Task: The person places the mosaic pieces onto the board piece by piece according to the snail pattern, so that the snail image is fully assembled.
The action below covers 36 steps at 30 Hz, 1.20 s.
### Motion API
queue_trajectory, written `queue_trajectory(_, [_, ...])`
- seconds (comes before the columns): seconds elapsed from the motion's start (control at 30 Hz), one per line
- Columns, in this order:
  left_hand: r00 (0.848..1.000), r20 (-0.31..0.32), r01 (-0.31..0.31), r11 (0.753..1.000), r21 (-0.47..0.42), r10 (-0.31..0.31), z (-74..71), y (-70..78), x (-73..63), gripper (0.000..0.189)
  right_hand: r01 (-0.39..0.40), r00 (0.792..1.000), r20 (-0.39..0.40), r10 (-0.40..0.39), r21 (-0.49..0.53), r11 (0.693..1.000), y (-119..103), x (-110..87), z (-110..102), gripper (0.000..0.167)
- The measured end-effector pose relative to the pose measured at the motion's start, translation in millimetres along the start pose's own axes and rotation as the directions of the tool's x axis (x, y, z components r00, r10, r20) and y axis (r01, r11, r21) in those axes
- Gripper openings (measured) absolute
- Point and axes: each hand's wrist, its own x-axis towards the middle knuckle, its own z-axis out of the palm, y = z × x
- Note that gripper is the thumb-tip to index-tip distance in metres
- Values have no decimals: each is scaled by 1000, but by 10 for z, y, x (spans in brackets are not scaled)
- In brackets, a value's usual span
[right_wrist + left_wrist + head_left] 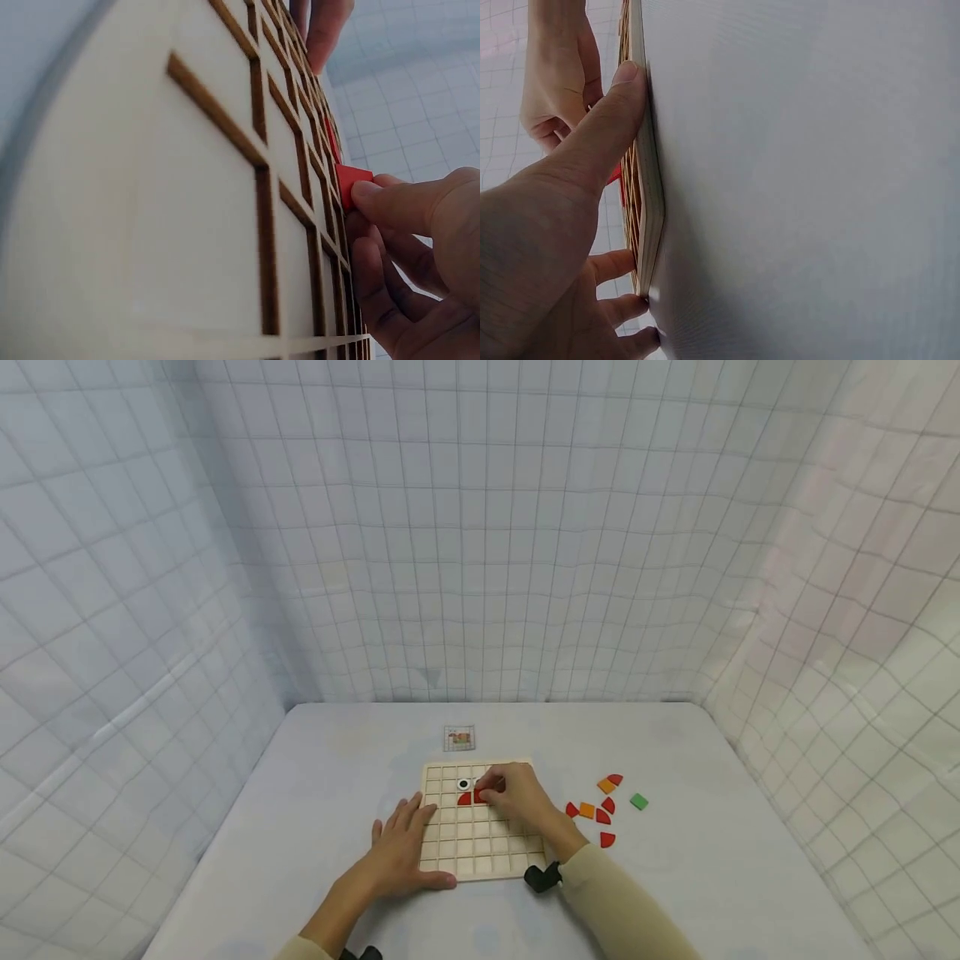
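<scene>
From the head feed I see the left hand (pixel 405 852) spread along the left edge of the gridded wooden board (pixel 480 843) and the right hand (pixel 517 792) pinching a red tile (pixel 479 796) at its upper cells, beside a red quarter-round tile (pixel 465 798); only here do I get the loose tiles (pixel 587 810) at right and the picture card (pixel 459 738), its print too small to read. My left wrist feed adds the thumb on the board's rim, and my right wrist feed shows the thumb against the red tile.
</scene>
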Motion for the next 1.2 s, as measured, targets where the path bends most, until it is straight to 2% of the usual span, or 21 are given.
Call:
queue_trajectory(0.43, [1000, -9, 5, 1000, -12, -5, 8, -1, -26, 129, 27, 999, -17, -27, -17, 999, -30, 10, 62, 9])
queue_trajectory(0.73, [1000, -1, 15, 1000, -18, -15, 21, 4, -41, 129, 12, 1000, -13, -12, -12, 1000, -43, -36, 53, 7])
queue_trajectory(1.0, [1000, 1, 18, 1000, -16, -18, 30, 21, -40, 129, 35, 999, -14, -36, -108, 994, -52, -65, 73, 10])
queue_trajectory(1.2, [1000, 0, 22, 1000, -13, -22, 8, 39, -36, 128, 64, 998, -19, -66, -77, 995, -6, -51, 59, 6])
